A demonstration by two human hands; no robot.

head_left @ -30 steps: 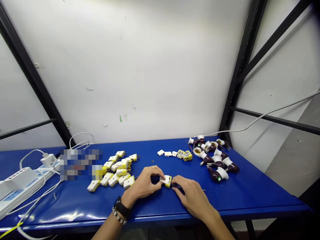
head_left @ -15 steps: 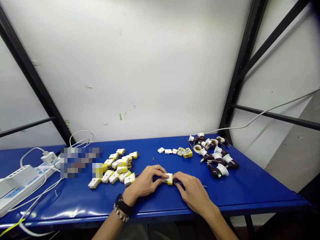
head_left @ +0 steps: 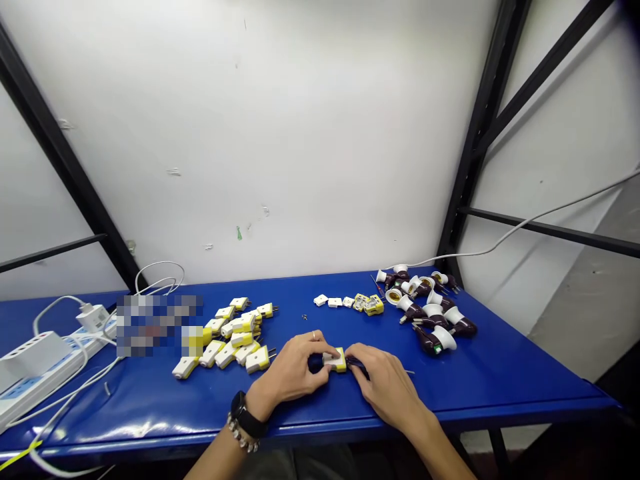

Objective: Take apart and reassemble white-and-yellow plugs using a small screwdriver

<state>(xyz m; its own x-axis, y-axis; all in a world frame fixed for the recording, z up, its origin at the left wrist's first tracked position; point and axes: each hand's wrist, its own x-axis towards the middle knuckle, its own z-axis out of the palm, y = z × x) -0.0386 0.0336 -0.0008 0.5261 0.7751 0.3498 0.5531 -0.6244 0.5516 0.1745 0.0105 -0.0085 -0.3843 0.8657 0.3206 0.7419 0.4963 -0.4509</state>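
Filling most of the view, a white wall (head_left: pixel 310 133) stands behind a blue bench (head_left: pixel 500 380), with black metal framing (head_left: pixel 487 113) sloping up on both sides. A long white power strip (head_left: pixel 15 397) with cords lies at the bench's left end. Dark-brown and white lamp holders (head_left: pixel 428 340) crowd the far right, some touching one another, and a loose heap of white-and-yellow plugs (head_left: pixel 242 325) sits left of centre, prongs pointing mostly right.

Between the groups, at the near middle of the bench, the person's two hands face each other. The left hand (head_left: pixel 295 370), with a black wristband (head_left: pixel 249 417) and a beaded bracelet (head_left: pixel 240 435) at the wrist, has its thumb and index finger closed on the left end of a single two-tone plug (head_left: pixel 340 365), the index fingertip lying on its white face. The right hand (head_left: pixel 385 383) pinches a dark slender tool (head_left: pixel 356 363) just beside the plug's yellow end; whether the two touch is hard to tell.

Farther back lie open yellow shells (head_left: pixel 374 305), next to a short row of small white covers (head_left: pixel 321 301). Tiny metal pieces (head_left: pixel 304 317) rest nearby, too small to identify.
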